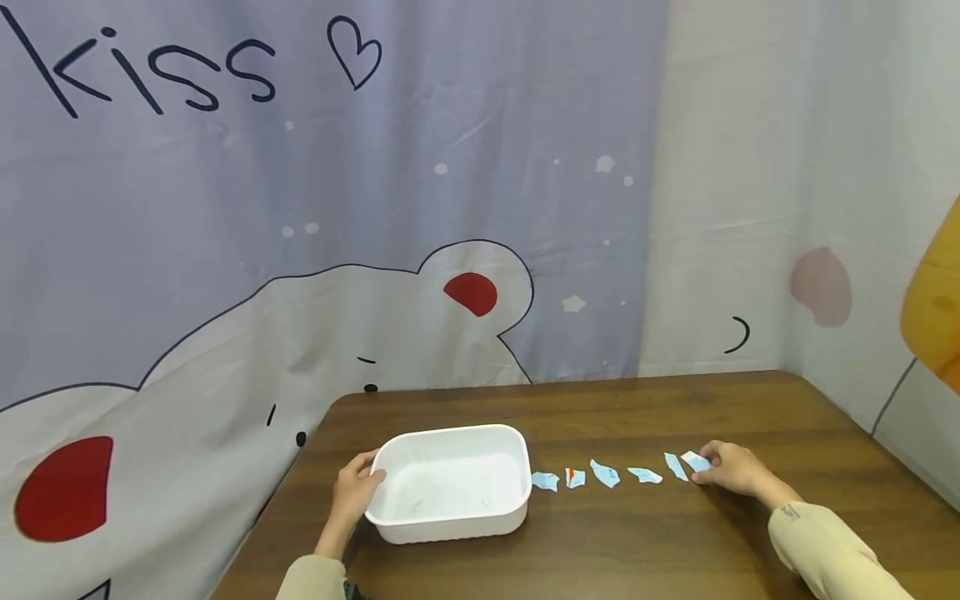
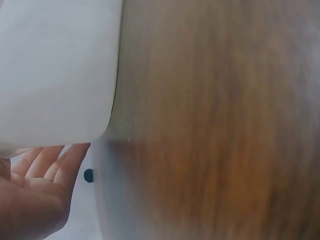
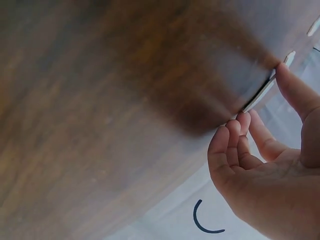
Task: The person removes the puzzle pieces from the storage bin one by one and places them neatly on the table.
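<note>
A white rectangular plastic basin [image 1: 450, 532] sits on the left half of the table. My left hand [image 1: 352, 496] grips its left end, thumb over the rim and fingers along the outside; the left wrist view shows those fingers [image 2: 62, 167] against the basin's wall. To the right of the basin runs a row of torn light-blue paper pieces [image 1: 604, 473], one of them with a red mark [image 1: 572, 476]. At the row's right end my right hand [image 1: 738, 472] pinches a torn paper piece [image 1: 695, 461] between thumb and fingertips, low over the table.
The brown wooden table [image 1: 600, 550] has rounded far corners. Behind it hangs a printed cloth [image 1: 480, 167] with writing and cartoon figures, which continues along the right side.
</note>
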Demonstrator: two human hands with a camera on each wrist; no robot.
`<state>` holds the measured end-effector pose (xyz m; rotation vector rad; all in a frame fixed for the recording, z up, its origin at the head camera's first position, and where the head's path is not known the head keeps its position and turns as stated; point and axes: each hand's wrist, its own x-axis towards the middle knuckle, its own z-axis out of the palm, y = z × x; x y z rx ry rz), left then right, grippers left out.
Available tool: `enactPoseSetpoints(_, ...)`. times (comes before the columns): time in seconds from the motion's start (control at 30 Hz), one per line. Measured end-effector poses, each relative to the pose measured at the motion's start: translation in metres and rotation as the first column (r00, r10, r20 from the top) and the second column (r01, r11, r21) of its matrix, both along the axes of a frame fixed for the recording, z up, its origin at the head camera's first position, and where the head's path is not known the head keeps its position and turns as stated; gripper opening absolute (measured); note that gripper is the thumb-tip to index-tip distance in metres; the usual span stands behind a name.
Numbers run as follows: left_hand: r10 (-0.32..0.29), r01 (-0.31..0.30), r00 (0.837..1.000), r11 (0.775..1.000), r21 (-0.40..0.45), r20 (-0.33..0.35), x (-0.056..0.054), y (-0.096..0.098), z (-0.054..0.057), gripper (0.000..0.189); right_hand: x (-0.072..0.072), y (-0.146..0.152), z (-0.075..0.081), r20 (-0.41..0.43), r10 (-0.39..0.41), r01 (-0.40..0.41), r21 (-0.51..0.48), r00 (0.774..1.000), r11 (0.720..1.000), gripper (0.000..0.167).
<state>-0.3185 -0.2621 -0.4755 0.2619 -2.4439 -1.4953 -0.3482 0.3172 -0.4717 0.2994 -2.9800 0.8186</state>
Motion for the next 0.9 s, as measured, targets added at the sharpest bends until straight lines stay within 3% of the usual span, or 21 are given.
enactPoseSetpoints(0.23, -0.031, 0.029, 0.999, 0.997, -0.067, -0.018, -0.001, -0.001, 0.004, 0.042, 0.001, 0.000, 0.002, -0.017, 0.001, -0.001, 0.019, 1.000, 1.000, 0.063)
enactPoseSetpoints(0.43, -0.075, 0.079, 0.997, 0.982, -0.173, 0.032, 0.002, -0.005, 0.012, 0.060, 0.002, -0.004, 0.012, 0.000, 0.019, -0.019, 0.035, 1.000, 0.999, 0.076)
enactPoseSetpoints(0.57, -0.098, 0.112, 0.993, 0.961, -0.253, 0.066, 0.002, -0.007, 0.018, 0.072, 0.002, -0.006, 0.016, 0.012, 0.025, -0.025, 0.047, 1.000, 0.999, 0.073)
enactPoseSetpoints(0.7, -0.092, 0.112, 0.993, 0.942, -0.317, 0.076, 0.002, -0.009, 0.020, 0.076, 0.003, -0.006, 0.013, 0.009, 0.024, -0.024, 0.067, 1.000, 0.997, 0.066)
enactPoseSetpoints(0.9, -0.078, 0.102, 0.994, 0.923, -0.371, 0.079, 0.002, -0.010, 0.021, 0.075, 0.003, -0.007, 0.009, 0.007, 0.023, -0.024, 0.048, 1.000, 0.999, 0.070)
